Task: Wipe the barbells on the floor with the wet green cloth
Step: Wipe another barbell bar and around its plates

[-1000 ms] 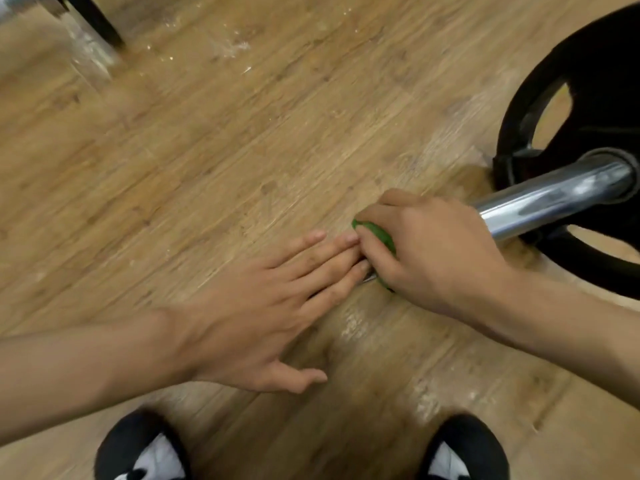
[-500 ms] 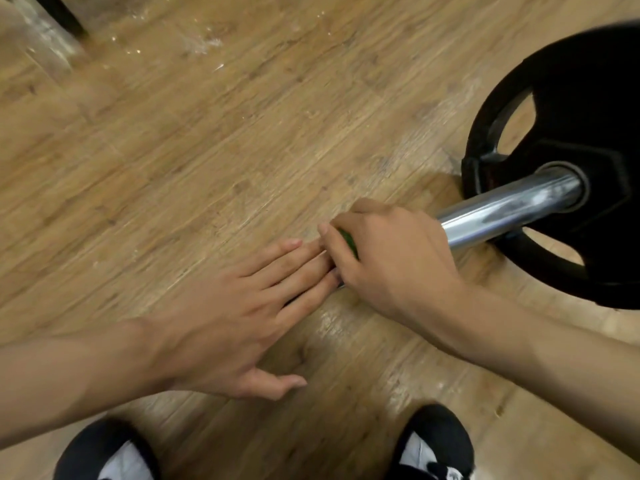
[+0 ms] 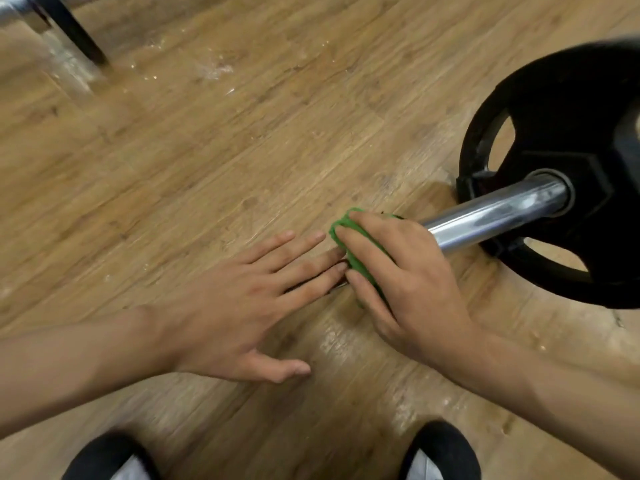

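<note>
My left hand (image 3: 235, 306) hasn't budged, fingers straight and flat by the bar's end. Right hand (image 3: 405, 282) fingers stay curled around the green cloth (image 3: 349, 233) on the chrome barbell bar (image 3: 491, 213). More green is peeking out than a second ago, so I reckon the end's still getting scrubbed, short of the black plate (image 3: 571, 109).

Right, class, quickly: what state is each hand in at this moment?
Left hand: open, fingers straight, holding nothing.
Right hand: closed, gripping the green cloth wrapped on the barbell bar.
</note>
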Available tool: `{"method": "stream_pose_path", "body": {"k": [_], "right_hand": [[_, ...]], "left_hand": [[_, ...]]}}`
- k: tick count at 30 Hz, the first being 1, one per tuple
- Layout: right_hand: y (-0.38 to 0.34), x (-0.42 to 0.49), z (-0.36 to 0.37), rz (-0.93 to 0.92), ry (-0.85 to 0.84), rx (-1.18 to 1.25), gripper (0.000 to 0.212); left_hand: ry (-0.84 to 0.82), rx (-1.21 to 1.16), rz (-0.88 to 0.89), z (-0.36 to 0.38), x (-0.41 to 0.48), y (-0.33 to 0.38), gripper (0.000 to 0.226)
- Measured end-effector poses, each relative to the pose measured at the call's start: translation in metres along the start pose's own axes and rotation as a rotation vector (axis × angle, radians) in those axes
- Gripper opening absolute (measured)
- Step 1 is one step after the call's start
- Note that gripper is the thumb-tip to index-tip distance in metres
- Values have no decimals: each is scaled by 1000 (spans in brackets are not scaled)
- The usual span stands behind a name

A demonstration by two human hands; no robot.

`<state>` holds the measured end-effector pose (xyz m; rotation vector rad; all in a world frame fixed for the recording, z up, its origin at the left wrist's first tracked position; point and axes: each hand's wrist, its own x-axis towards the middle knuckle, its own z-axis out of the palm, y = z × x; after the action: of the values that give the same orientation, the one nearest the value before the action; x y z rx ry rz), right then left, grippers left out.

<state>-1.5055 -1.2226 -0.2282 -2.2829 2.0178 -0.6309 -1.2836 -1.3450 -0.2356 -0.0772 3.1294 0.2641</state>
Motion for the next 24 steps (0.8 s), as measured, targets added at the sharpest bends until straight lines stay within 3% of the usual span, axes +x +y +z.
{"method": "stream_pose_path", "body": {"k": [3,8,11,17,21,24], "right_hand": [[14,-18,5,-102,16,-10,51],[3,38,15,100,103,0,41],[9,47,23,75,95,-22,43],[25,50,31,-36,124,-93,46],[22,92,40,97,188,-36,41],[23,78,51,54,224,-56,45]], "left_hand": [[-15,-16,-7,-1,1,-9,100],[-24,12,-7,-4,5,-29,97],[-44,76,-32,-13,7,-43,89],[1,151,-327,-5,7,-24,89],[-20,202,-348,-7,13,-43,93],[-31,186,-375,-10,14,-54,95]]}}
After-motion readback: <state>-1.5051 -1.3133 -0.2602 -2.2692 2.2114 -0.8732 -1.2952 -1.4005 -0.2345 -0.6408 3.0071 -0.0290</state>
